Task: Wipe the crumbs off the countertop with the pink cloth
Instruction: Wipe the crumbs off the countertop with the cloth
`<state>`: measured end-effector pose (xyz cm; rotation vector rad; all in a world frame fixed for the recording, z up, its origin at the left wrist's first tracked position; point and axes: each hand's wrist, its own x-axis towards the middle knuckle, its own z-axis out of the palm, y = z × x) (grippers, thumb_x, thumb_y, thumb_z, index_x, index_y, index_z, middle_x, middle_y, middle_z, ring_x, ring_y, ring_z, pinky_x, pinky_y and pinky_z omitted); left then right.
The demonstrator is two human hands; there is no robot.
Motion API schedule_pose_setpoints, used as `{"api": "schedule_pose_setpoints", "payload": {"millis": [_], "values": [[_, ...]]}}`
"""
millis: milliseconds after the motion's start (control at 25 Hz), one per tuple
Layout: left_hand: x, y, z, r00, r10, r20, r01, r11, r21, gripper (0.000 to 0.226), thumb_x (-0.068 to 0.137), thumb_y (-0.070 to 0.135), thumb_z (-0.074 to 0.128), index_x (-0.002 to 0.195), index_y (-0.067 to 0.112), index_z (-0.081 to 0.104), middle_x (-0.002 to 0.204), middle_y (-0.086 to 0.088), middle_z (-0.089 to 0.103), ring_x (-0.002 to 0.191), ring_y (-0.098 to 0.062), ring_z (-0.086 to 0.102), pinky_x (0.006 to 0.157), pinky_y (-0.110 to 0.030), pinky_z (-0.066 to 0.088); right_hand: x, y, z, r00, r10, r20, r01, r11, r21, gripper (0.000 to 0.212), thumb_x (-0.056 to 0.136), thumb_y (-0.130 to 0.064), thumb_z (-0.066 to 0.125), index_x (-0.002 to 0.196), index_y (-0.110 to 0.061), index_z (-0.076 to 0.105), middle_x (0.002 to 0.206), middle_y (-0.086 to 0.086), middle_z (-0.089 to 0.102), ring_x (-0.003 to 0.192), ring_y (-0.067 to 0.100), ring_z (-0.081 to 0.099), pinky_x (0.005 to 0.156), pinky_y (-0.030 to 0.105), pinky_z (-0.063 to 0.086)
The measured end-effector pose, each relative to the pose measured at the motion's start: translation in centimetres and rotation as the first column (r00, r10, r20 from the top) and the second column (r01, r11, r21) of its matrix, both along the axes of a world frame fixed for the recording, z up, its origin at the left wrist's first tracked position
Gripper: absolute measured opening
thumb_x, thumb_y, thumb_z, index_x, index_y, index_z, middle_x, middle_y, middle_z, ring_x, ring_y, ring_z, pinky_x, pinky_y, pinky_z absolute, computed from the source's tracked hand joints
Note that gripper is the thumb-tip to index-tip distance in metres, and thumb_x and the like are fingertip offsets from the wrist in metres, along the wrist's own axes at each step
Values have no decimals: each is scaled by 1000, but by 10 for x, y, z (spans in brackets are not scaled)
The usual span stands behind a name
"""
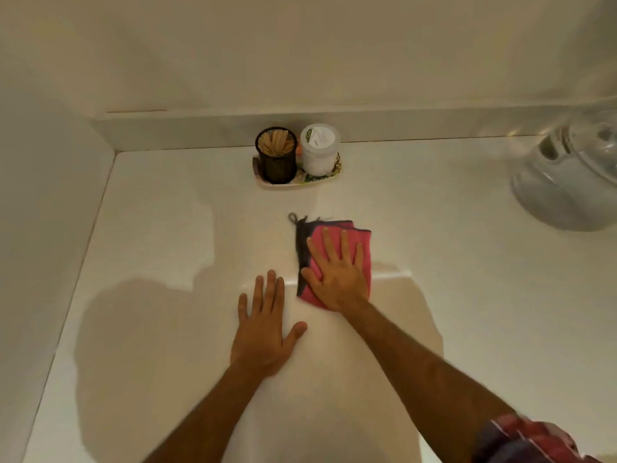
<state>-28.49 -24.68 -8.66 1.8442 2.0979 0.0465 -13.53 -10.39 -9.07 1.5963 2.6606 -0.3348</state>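
Observation:
A folded pink cloth (362,243) with a dark grey edge and a small loop lies flat in the middle of the white countertop (167,228). My right hand (335,270) presses flat on top of it, fingers spread, palm covering its near half. My left hand (267,325) rests flat on the bare counter just left of and nearer than the cloth, fingers apart, holding nothing. I cannot make out any crumbs on the pale surface.
At the back a small tray (283,185) carries a black mesh cup of wooden sticks (277,155) and a white-lidded jar (319,150). A white appliance (567,182) stands at the right. Walls close the left and back sides.

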Motion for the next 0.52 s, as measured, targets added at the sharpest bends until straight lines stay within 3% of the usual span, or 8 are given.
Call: {"api": "schedule_pose_setpoints", "payload": {"millis": [120,240,400,520], "values": [[-2,-1,-2,999,18,41,-18,1000,16,90,88,74,7,155,17,-12,166,-5,-12,152,-21,-16,122,-54,0,-2,-49,-1,983,183,-17,-184,982,-50,67,95,-64,26,154,-37,15,164,7,21,150,42,10,117,67,10],[-4,-1,1,998,18,67,-21,999,40,91,86,75,3,155,17,-9,166,-3,-11,152,-20,-13,122,-53,1,28,-87,3,965,261,-12,-261,964,-58,66,94,-66,27,154,-39,16,164,4,23,150,39,12,116,67,6],[-3,-6,1,1000,-5,23,5,1000,24,94,84,76,0,155,15,-9,165,-4,-15,151,-21,-15,122,-52,0,105,-122,4,976,216,36,-212,973,-90,74,90,-75,28,154,-41,14,163,1,26,151,38,13,116,58,-10],[-2,-4,3,1000,-12,1,12,1000,-1,93,85,76,0,155,15,-10,164,-4,-20,151,-22,-19,122,-53,-1,167,-120,8,995,79,52,-76,995,-72,78,87,-80,24,153,-44,1,164,0,19,151,35,8,117,56,-3]]}}
